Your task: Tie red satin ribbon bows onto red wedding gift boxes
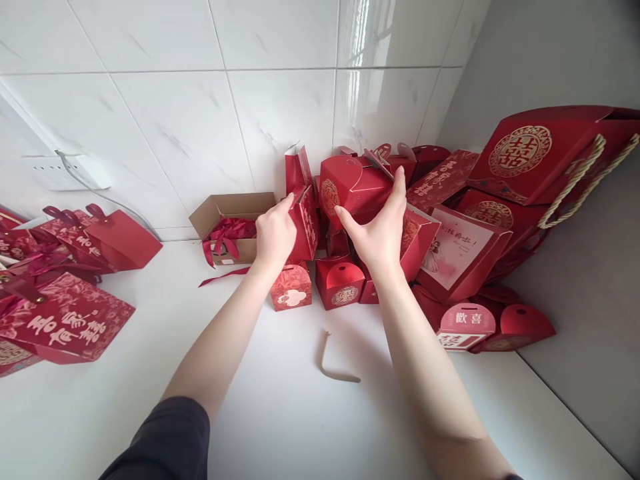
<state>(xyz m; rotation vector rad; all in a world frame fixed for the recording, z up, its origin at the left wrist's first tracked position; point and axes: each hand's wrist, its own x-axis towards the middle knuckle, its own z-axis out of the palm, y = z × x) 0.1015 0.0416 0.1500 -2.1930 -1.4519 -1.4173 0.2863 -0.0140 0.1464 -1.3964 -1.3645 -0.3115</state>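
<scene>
My left hand is closed on the side of a red patterned gift box, its fingers partly hidden behind the edge. My right hand grips a plain red gift box with a round gold emblem, thumb on the near face and fingers along the right side. Below them stand a small red box with a pale flower-shaped patch and a red box with a gold emblem. Another red box leans beside my right wrist.
Stacked red boxes fill the right corner, with a rope-handled box on top. An open cardboard box holds dark red ribbon. More red bags stand at left. A bent beige cord lies on the white tabletop.
</scene>
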